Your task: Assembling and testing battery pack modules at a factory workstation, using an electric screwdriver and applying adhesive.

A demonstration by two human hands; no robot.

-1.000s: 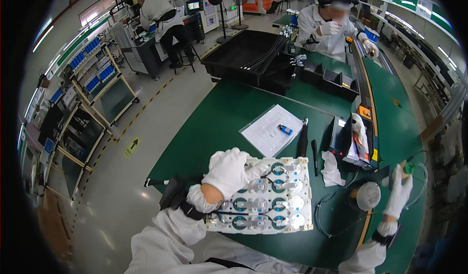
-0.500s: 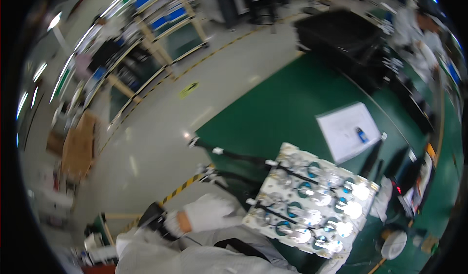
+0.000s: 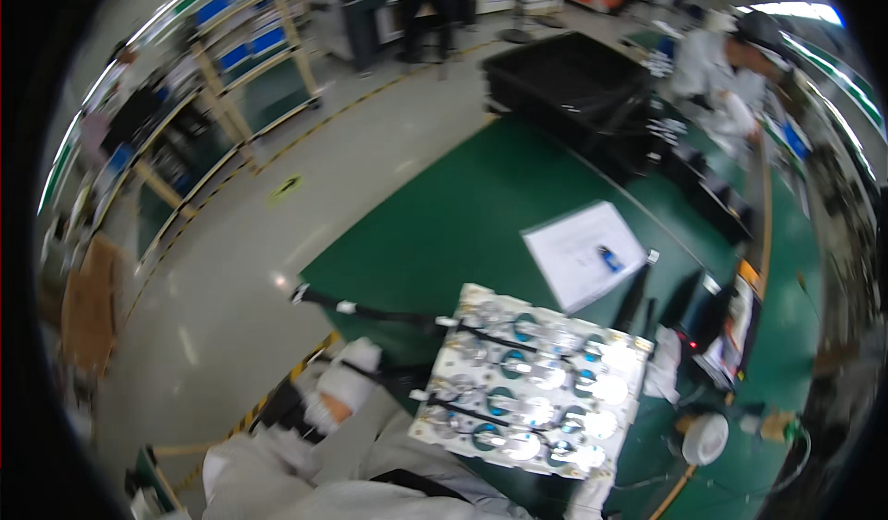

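A white square panel (image 3: 433, 418) lies on the green table (image 3: 444, 215), carrying several shiny round parts and blue-green rings. Two black cables come off its left side; the farther cable (image 3: 388, 314) stretches over the table toward its left corner. My left hand (image 3: 350, 381), in a white glove, is left of the panel, closed around the nearer black cable (image 3: 402, 375); motion blurs its fingertips. At the panel's near right corner, my right hand (image 3: 589, 497), also gloved, touches or nearly touches the edge. Its fingers are hidden.
Beyond the panel lies a white paper sheet (image 3: 578, 252) with a small blue object on it. Large black bins (image 3: 569, 85) stand at the far edge. To the right are a white round container (image 3: 705, 439) and a crumpled white cloth (image 3: 662, 365). A co-worker (image 3: 717, 76) sits at far right.
My left hand has moved from beside the panel out along the nearer cable and now closes on it. The whole view has shifted, so the table appears farther left.
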